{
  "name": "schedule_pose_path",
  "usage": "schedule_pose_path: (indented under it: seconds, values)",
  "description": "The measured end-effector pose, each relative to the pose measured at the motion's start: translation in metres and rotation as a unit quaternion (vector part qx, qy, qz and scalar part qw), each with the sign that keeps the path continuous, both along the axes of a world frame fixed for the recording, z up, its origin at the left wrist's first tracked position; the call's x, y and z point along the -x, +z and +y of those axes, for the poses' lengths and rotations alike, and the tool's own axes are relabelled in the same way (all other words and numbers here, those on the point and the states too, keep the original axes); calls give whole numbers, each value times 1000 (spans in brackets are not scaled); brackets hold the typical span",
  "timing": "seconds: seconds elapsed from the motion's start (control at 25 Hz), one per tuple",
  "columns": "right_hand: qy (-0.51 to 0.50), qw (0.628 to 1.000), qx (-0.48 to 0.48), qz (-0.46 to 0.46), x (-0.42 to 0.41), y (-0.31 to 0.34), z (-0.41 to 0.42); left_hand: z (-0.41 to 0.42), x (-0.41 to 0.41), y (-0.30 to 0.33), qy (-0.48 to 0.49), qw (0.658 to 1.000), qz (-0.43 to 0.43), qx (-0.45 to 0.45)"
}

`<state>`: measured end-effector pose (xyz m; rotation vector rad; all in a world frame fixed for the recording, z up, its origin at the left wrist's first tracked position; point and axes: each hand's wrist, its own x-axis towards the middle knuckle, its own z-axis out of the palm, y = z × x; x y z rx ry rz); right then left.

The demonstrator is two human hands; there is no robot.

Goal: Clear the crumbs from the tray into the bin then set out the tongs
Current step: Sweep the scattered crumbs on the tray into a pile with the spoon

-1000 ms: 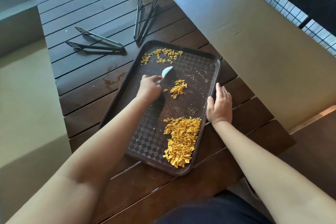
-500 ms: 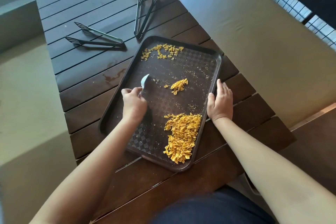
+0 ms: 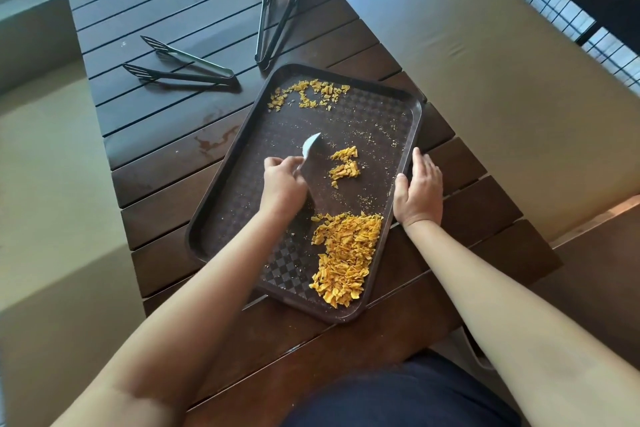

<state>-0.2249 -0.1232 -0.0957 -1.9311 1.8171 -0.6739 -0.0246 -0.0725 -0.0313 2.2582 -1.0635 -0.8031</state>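
Pale scraper (image 3: 310, 146) handle hidden in left hand's (image 3: 282, 180) clamped grip; right hand (image 3: 419, 185) flat.

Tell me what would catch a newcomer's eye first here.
The big heap of orange-yellow crumbs in the near right corner of the dark brown plastic tray stands out most. Next, the left hand holds a pale scraper mid-tray while the right hand steadies the right rim. Two pairs of black tongs lie beyond on the slatted table.
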Motion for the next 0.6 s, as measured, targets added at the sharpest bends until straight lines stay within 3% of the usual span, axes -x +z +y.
schedule_pose_path:
  seconds: [0.32, 0.6]
  values:
    - [0, 1000, 0, -1, 0, -1, -1, 15, 25, -1, -122, 992, 3, -19]
    - [0, 1000, -6, -6, -1, 1, 0, -18, 17, 9, -58, 998, 8, 15]
